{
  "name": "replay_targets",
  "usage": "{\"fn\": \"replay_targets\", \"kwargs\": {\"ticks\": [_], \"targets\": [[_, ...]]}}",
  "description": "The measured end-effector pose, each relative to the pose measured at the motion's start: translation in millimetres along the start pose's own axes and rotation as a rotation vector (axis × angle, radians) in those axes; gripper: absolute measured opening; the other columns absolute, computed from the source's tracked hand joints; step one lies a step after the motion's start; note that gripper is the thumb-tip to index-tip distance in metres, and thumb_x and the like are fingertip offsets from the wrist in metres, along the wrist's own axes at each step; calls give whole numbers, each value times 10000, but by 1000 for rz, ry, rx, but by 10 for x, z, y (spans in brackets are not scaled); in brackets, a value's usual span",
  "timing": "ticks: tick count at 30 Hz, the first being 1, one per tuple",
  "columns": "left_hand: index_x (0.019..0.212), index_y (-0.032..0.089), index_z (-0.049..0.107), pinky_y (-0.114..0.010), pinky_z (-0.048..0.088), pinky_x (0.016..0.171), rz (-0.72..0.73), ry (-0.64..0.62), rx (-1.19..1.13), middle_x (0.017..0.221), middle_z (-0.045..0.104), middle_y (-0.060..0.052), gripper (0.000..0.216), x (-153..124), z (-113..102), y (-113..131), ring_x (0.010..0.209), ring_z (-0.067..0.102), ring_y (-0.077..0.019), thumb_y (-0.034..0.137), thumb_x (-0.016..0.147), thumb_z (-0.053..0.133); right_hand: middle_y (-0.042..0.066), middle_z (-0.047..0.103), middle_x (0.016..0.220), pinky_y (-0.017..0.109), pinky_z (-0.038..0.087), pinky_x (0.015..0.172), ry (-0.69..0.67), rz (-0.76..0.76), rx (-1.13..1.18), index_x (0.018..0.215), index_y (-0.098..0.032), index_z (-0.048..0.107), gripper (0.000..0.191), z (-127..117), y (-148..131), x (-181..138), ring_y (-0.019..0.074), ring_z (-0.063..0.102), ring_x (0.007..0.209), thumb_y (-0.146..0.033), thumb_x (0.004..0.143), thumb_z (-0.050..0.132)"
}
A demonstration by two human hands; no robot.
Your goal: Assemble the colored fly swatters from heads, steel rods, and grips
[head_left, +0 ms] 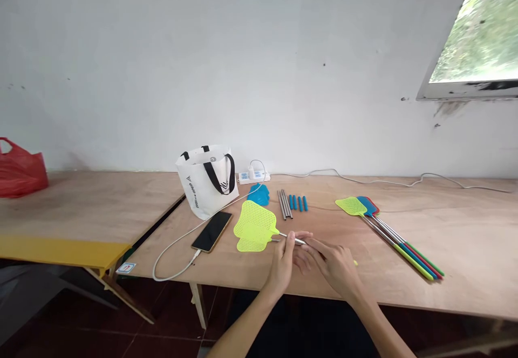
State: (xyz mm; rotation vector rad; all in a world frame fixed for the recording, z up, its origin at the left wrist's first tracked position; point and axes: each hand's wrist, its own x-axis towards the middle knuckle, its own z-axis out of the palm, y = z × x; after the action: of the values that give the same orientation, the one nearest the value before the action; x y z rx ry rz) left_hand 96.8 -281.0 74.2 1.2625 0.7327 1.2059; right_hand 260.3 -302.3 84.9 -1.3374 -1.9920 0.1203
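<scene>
Near the table's front edge my left hand (283, 263) is closed on the thin metal rod of a yellow-green fly swatter (256, 219), thumb on top. My right hand (334, 263) is closed on the same rod, farther along toward its handle end. The perforated swatter head points away to the left. Another yellow-green swatter head (251, 245) lies partly beneath it. Behind these are a pile of blue swatter heads (259, 194), several metal tubes (285, 204) and several blue handle grips (298, 203). My fingers hide part of the rod.
A phone (212, 231) on a white cable lies left, before a white bag (206, 183). A power strip (254, 177) sits by the wall. Several long-handled swatters (399, 242) lie at right. A red bag (22, 169) rests on the neighbouring table (81, 207), across a gap.
</scene>
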Motion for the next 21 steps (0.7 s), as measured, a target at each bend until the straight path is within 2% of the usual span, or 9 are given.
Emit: {"fn": "replay_targets", "kwargs": {"ticks": [5,8,11,13,17,21], "targets": [[1167,151,716,-221,470,481,-31,-29,0,1030,732,-137,562,2,-44,49,625,665,-152,635,944,537,36,788,920,256,417,574,-41,35,-17,1117,-331,725,388,27,-39,12,205,729,721,-467,1046,368],[1184,180,704,-211,460,496,-25,-52,20,1115,718,-129,516,11,-75,99,646,663,-141,607,906,625,36,771,808,254,410,562,-54,59,-12,1149,-320,714,403,36,-38,8,205,716,666,-464,1048,351],[1094,150,726,-229,471,509,-13,-40,2,953,733,-120,534,3,-64,101,625,653,-150,631,937,558,21,763,791,254,408,569,-83,53,0,1119,-321,707,385,55,-81,-4,202,712,660,-461,1050,355],[973,135,726,-248,481,515,14,20,-46,865,730,-117,555,-4,-45,92,591,635,-150,652,945,526,15,769,833,255,410,582,-94,23,5,1082,-320,698,363,67,-125,-7,200,717,690,-450,1053,360],[821,152,634,-259,471,497,62,139,-130,919,747,-133,531,1,-60,161,533,598,-129,664,928,548,23,753,841,258,394,598,-104,-65,-31,980,-292,676,360,45,-175,6,195,702,717,-422,1064,352],[761,183,530,-234,433,473,157,316,-158,801,719,-67,504,61,-316,413,472,540,-96,662,903,597,28,714,787,261,403,622,-109,-63,-51,833,-271,639,408,-130,3,42,197,671,733,-476,1056,366]]}}
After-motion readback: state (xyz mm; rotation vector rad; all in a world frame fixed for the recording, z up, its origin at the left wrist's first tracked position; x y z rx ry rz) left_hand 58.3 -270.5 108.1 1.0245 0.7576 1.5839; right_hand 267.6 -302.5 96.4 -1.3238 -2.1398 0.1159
